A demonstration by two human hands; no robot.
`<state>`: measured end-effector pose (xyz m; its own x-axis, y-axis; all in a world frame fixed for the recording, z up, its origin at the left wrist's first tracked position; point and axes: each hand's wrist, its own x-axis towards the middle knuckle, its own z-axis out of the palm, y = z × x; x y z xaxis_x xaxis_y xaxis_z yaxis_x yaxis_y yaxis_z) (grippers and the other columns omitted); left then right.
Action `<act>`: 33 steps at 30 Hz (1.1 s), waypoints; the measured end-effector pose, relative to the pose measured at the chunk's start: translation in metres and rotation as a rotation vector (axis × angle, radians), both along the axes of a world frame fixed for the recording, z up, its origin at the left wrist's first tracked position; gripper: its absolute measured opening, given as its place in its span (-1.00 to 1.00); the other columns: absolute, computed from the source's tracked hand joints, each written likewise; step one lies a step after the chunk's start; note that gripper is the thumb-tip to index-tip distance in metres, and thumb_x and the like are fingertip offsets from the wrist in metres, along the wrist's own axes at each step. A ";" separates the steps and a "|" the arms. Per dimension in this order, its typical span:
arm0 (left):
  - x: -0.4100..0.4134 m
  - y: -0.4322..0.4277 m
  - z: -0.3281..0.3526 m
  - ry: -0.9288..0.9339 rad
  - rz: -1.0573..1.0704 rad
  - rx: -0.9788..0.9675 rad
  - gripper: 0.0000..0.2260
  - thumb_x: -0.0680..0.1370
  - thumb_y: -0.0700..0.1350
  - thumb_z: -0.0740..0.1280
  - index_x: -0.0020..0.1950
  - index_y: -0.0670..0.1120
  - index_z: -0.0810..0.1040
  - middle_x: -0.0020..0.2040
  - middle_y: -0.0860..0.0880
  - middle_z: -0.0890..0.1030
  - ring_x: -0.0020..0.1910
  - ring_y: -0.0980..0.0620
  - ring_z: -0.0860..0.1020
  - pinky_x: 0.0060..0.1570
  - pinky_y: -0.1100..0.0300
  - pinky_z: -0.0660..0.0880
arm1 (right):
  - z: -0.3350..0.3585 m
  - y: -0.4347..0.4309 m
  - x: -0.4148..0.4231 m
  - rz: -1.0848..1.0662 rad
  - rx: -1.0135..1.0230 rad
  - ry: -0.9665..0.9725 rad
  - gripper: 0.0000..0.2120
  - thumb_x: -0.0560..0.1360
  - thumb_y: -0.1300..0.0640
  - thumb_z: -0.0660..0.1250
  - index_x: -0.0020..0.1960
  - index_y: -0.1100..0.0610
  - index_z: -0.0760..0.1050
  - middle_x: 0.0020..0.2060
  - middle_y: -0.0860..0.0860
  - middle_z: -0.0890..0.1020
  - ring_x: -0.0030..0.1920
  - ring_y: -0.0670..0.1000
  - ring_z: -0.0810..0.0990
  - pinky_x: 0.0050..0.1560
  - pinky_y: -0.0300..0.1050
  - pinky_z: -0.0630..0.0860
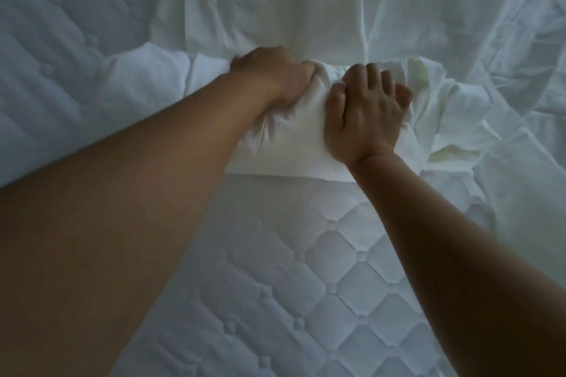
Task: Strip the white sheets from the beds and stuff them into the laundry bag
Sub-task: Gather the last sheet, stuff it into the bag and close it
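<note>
Your left hand (272,78): grips bunched white sheet (294,9).
Your right hand (366,113): fingers curled, clutching the same bundle.
Mattress (275,269): bare, diamond-quilted.

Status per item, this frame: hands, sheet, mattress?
white sheet: bunched mid-bed, the rest lying creased beyond
left hand: grips the bunch, motion-blurred
right hand: fingers curled into the same bunch
mattress: quilted top bare in front and at left
</note>
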<state>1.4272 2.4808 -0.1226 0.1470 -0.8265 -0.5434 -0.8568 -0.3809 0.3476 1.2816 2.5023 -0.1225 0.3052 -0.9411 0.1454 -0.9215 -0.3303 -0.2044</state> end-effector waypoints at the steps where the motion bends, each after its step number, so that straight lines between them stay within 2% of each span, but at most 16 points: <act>1: -0.001 0.011 0.004 0.001 -0.003 -0.014 -0.55 0.62 0.12 0.01 0.23 -0.13 0.52 0.23 -0.16 0.54 0.21 -0.18 0.48 0.20 -0.01 0.35 | 0.001 0.012 -0.001 -0.028 -0.018 0.007 -0.62 0.47 -0.01 -0.05 -0.12 0.22 0.43 -0.18 0.17 0.51 -0.12 0.18 0.47 -0.06 0.01 0.16; 5: -0.006 0.043 0.019 -0.004 -0.093 -0.134 -0.56 0.65 0.12 -0.02 0.24 -0.09 0.52 0.25 -0.14 0.54 0.24 -0.16 0.45 0.25 0.00 0.26 | 0.008 0.040 -0.002 -0.094 -0.036 0.034 -0.60 0.48 -0.01 -0.07 -0.06 0.21 0.44 -0.09 0.18 0.53 -0.06 0.19 0.48 -0.02 0.01 0.15; 6: -0.005 0.049 0.022 -0.019 -0.125 -0.126 -0.54 0.65 0.13 -0.05 0.32 -0.08 0.46 0.32 -0.15 0.49 0.31 -0.16 0.41 0.28 -0.02 0.23 | 0.009 0.040 -0.004 -0.087 -0.003 0.036 -0.56 0.48 -0.04 -0.10 -0.02 0.21 0.44 -0.04 0.17 0.52 -0.01 0.19 0.46 0.02 0.03 0.18; 8: -0.006 0.063 0.024 -0.053 -0.186 -0.094 -0.46 0.64 0.19 -0.07 0.52 -0.08 0.18 0.50 -0.15 0.27 0.47 -0.15 0.23 0.39 -0.06 0.11 | 0.012 0.033 -0.008 -0.069 0.081 0.030 -0.48 0.48 -0.09 -0.16 0.11 0.17 0.42 0.08 0.15 0.48 0.12 0.17 0.42 0.14 0.06 0.21; 11: -0.017 0.092 0.022 -0.080 -0.273 -0.082 -0.07 0.44 0.47 0.05 0.56 -0.06 -0.24 0.58 -0.13 -0.15 0.55 -0.14 -0.16 0.48 -0.15 -0.15 | 0.013 0.020 -0.015 -0.010 0.192 0.094 -0.51 0.56 -0.13 -0.12 0.37 0.05 0.30 0.39 0.10 0.31 0.43 0.12 0.20 0.37 0.09 0.08; 13: -0.024 0.106 0.017 -0.193 -0.345 -0.072 0.17 0.28 0.49 0.28 0.52 -0.04 -0.38 0.55 -0.14 -0.30 0.53 -0.18 -0.26 0.46 -0.21 -0.18 | 0.011 0.011 -0.019 0.082 0.202 0.151 -0.54 0.59 -0.12 -0.09 0.37 0.04 0.32 0.41 0.07 0.32 0.48 0.11 0.13 0.44 0.12 -0.01; 15: -0.022 0.100 0.014 -0.299 -0.357 -0.087 0.20 0.28 0.32 0.45 0.53 -0.03 -0.37 0.56 -0.16 -0.25 0.54 -0.22 -0.19 0.46 -0.22 -0.08 | 0.011 -0.003 -0.015 0.171 0.187 0.193 -0.50 0.58 -0.14 -0.12 0.30 0.08 0.40 0.30 0.08 0.45 0.41 0.13 0.27 0.43 0.14 0.04; 18: -0.015 0.073 0.014 -0.270 -0.354 -0.128 0.09 0.25 0.18 0.51 0.56 -0.01 -0.11 0.54 -0.13 0.11 0.49 -0.19 0.16 0.37 -0.15 0.21 | 0.011 -0.028 -0.007 0.203 0.214 0.235 -0.45 0.58 -0.18 -0.14 0.21 0.10 0.47 0.17 0.13 0.56 0.24 0.15 0.46 0.32 0.10 0.20; 20: -0.008 0.060 0.020 -0.188 -0.353 -0.123 -0.01 0.21 0.14 0.56 0.52 0.00 0.12 0.39 -0.10 0.40 0.31 -0.17 0.41 0.19 -0.04 0.36 | 0.013 -0.040 0.002 0.171 0.281 0.217 -0.46 0.59 -0.21 -0.11 0.14 0.10 0.50 0.06 0.14 0.58 0.14 0.16 0.51 0.25 0.06 0.25; 23: -0.003 0.054 0.032 -0.144 -0.363 -0.109 -0.10 0.20 0.08 0.59 0.45 0.00 0.25 0.19 -0.12 0.55 0.11 -0.17 0.51 -0.08 0.11 0.37 | 0.022 -0.044 0.006 0.097 0.378 0.233 -0.48 0.58 -0.23 -0.07 0.08 0.08 0.52 -0.11 0.13 0.54 -0.01 0.16 0.52 0.14 0.01 0.32; 27: -0.009 0.076 0.040 -0.269 -0.442 -0.190 -0.27 0.31 0.01 0.52 0.38 -0.10 0.28 0.11 -0.17 0.56 0.06 -0.23 0.53 -0.17 0.11 0.33 | 0.037 -0.034 0.009 0.038 0.488 0.296 -0.42 0.55 -0.29 -0.04 0.23 0.10 0.48 0.13 0.15 0.55 0.06 0.15 0.49 -0.02 -0.06 0.32; 30: -0.014 0.101 0.045 -0.289 -0.503 -0.203 -0.37 0.39 0.00 0.44 0.37 -0.10 0.26 0.11 -0.18 0.56 0.07 -0.22 0.54 -0.18 0.13 0.30 | 0.041 -0.009 0.004 0.064 0.581 0.332 -0.39 0.57 -0.27 -0.06 0.31 0.15 0.44 0.25 0.17 0.51 0.21 0.17 0.47 0.06 -0.05 0.31; 33: -0.020 0.131 0.052 -0.241 -0.545 -0.124 -0.32 0.38 0.03 0.45 0.41 -0.07 0.25 0.14 -0.14 0.55 0.10 -0.19 0.54 -0.17 0.16 0.31 | 0.042 0.024 -0.006 0.076 0.692 0.339 -0.38 0.58 -0.26 -0.05 0.32 0.17 0.43 0.30 0.18 0.48 0.27 0.17 0.45 0.17 -0.06 0.33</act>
